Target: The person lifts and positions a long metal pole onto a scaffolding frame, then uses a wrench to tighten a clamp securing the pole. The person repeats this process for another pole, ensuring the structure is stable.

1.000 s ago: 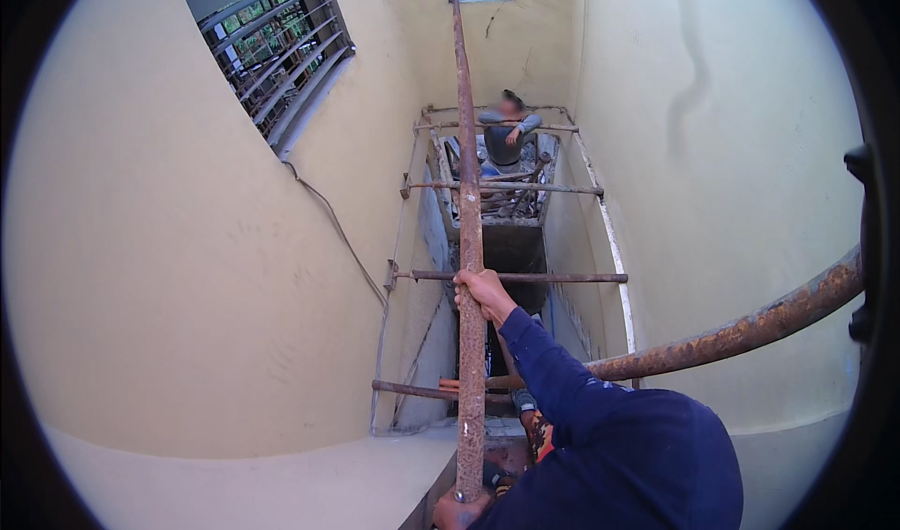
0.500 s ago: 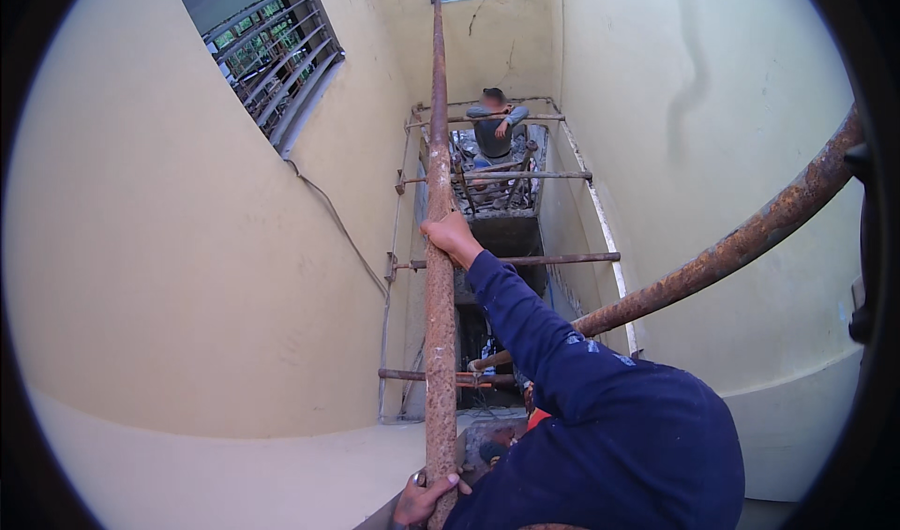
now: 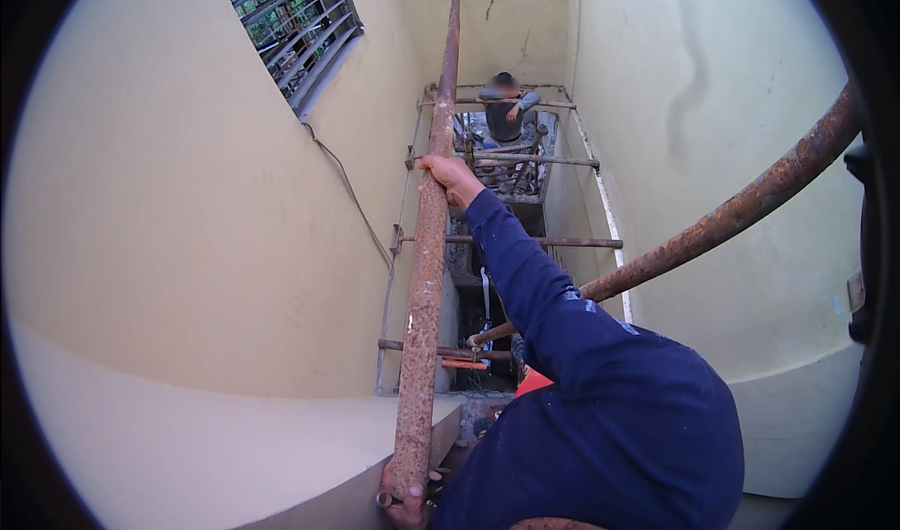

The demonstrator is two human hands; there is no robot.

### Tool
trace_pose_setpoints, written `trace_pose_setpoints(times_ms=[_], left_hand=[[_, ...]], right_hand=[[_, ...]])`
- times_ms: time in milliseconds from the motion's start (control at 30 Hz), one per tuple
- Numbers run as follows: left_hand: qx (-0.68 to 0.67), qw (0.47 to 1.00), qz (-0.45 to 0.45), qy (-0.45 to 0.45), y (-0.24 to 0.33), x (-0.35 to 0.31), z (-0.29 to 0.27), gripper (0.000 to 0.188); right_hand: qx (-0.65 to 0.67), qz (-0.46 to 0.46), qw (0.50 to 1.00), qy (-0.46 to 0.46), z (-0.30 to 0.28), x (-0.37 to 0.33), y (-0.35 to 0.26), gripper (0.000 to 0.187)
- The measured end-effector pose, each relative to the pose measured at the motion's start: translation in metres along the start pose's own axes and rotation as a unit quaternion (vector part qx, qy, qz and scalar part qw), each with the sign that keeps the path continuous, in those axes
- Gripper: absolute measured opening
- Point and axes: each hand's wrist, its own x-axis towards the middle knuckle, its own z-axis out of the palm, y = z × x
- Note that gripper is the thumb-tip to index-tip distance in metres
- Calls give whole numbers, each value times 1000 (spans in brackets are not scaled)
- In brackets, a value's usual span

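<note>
A long rusty metal pipe (image 3: 424, 310) rises through the middle of the head view toward the far wall. My right hand (image 3: 454, 181), at the end of a navy sleeve, is wrapped around it partway up. At the bottom, my left hand (image 3: 405, 504) grips the pipe close to its lower end; some of its fingers are hidden behind the metal. A second rusty pipe (image 3: 722, 230) slants in from the right edge and passes behind my right arm, touched by neither hand.
Scaffold crossbars (image 3: 553, 242) and a thin pale upright (image 3: 597, 188) stand ahead between cream walls (image 3: 187, 221). Another person (image 3: 506, 118) sits on the rubble-strewn ledge beyond, arms folded. A louvred window (image 3: 305, 38) is on the left, with a cable (image 3: 352, 193) hanging below.
The pipe's lower end has swung left and the pipe leans more, with both hands still around it. The view has tilted down slightly, so the scaffold sits higher in the picture.
</note>
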Motion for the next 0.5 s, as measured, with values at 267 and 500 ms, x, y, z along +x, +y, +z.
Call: trace_pose_setpoints(times_ms=[267,500], left_hand=[[-28,993,-78,81,-18,-14,-11,46],[-40,993,-37,104,-8,-14,-1,41]], right_hand=[[-32,20,999,3,7,18,3,30],[-158,-12,987,-20,-6,-44,14,58]])
